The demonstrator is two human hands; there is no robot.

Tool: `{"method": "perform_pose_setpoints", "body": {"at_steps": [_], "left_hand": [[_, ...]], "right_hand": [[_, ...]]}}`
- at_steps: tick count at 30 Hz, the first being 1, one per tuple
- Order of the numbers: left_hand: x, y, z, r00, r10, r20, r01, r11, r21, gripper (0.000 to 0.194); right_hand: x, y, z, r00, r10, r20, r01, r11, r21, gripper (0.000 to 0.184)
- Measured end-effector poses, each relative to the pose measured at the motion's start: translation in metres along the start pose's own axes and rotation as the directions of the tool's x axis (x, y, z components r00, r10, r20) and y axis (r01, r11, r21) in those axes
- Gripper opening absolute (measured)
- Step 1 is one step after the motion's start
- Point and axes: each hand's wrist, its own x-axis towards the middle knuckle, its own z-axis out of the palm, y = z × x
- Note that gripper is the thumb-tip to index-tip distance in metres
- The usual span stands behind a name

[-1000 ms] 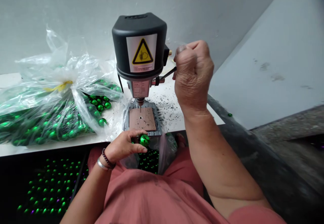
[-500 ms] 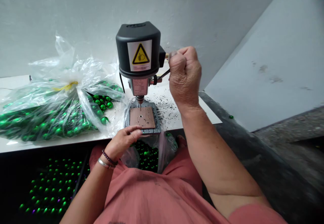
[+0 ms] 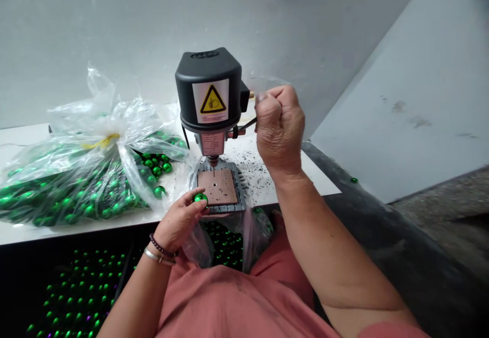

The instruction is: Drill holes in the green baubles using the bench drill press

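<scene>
A small black bench drill (image 3: 209,91) with a yellow warning label stands on the white table (image 3: 76,226). Its bit hangs above a brown plate (image 3: 216,186) with a hole in it. My right hand (image 3: 280,126) is a fist closed round the drill's side lever. My left hand (image 3: 180,219) pinches a shiny green ball (image 3: 199,198) at the plate's front left corner. A bracelet and a bangle sit on that wrist.
A clear plastic bag (image 3: 76,175) full of green balls lies on the table left of the drill, its mouth open toward it. Dark drilling debris (image 3: 252,167) litters the table. Another bag (image 3: 225,241) and a dark tray (image 3: 72,292) of green balls sit below the table edge.
A second ago my left hand held a green ball over the lap bag; it then showed none, and now holds one by the plate. The view has tilted upward. My right fist stays on the lever.
</scene>
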Motion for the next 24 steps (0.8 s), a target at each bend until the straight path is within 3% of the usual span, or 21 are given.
{"method": "perform_pose_setpoints", "body": {"at_steps": [3, 5, 8, 12, 14, 19, 24], "left_hand": [[0.006, 0.001, 0.004, 0.991, 0.133, -0.016, -0.122, 0.946, 0.301, 0.053], [0.011, 0.003, 0.007, 0.983, 0.182, -0.010, -0.163, 0.902, 0.401, 0.055], [0.019, 0.003, 0.007, 0.984, 0.176, -0.019, -0.158, 0.923, 0.351, 0.049], [0.029, -0.001, 0.000, 0.999, 0.031, 0.032, -0.034, 0.995, 0.091, 0.044], [0.032, -0.002, -0.002, 0.999, 0.026, 0.047, -0.027, 0.999, 0.030, 0.044], [0.036, 0.001, 0.001, 0.999, 0.043, 0.012, -0.044, 0.995, 0.094, 0.049], [0.044, 0.007, 0.004, 0.993, 0.115, -0.029, -0.100, 0.944, 0.313, 0.050]], "right_hand": [[0.000, 0.000, -0.002, 1.000, 0.000, 0.006, 0.000, 1.000, -0.002, 0.027], [0.000, -0.001, -0.003, 1.000, 0.009, 0.018, -0.009, 1.000, -0.001, 0.028], [0.000, -0.003, -0.005, 0.999, 0.028, 0.039, -0.029, 1.000, 0.008, 0.029], [0.006, -0.004, -0.004, 0.998, 0.033, 0.055, -0.034, 0.999, 0.011, 0.031], [0.013, -0.003, -0.002, 0.998, 0.031, 0.056, -0.031, 1.000, -0.002, 0.034], [0.038, 0.003, 0.008, 0.995, 0.077, 0.065, -0.070, 0.993, -0.091, 0.033], [0.050, 0.012, 0.019, 0.996, 0.079, 0.044, -0.075, 0.993, -0.086, 0.033]]}}
